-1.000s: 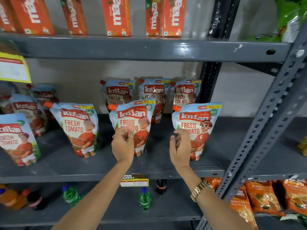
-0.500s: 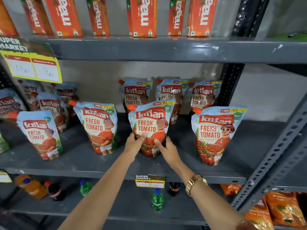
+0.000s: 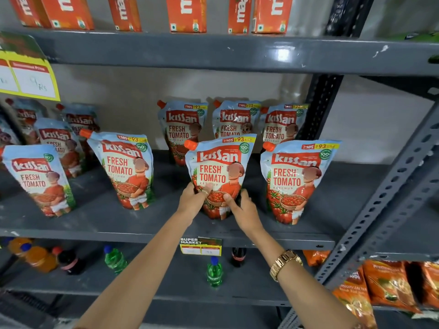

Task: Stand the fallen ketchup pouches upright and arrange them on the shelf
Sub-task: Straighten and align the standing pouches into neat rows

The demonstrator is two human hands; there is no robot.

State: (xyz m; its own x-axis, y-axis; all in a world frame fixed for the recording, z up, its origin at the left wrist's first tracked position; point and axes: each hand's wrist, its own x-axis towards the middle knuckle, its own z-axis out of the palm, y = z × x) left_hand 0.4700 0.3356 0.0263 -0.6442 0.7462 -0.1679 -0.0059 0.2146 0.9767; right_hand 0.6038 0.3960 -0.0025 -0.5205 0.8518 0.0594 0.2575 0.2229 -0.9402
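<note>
Several pale-blue Kissan ketchup pouches with orange caps stand upright on the dark grey shelf (image 3: 99, 217). The middle front pouch (image 3: 219, 167) is held at its lower part by both hands: my left hand (image 3: 193, 200) grips its left side and my right hand (image 3: 242, 208) grips its right side. To its right stands another front pouch (image 3: 297, 179), to its left a slightly tilted one (image 3: 126, 169), and at the far left one more (image 3: 38, 179). Three pouches (image 3: 234, 119) stand in the back row behind them.
Orange Maaza cartons (image 3: 185, 13) line the shelf above. A yellow price card (image 3: 26, 74) hangs at upper left. Below are small drink bottles (image 3: 213, 271) and orange snack bags (image 3: 389, 283). A perforated grey upright (image 3: 389, 200) slants at the right.
My right hand left the right front pouch and came onto the middle pouch beside my left hand. The view shifted left; the hands have barely moved in the last half second.
</note>
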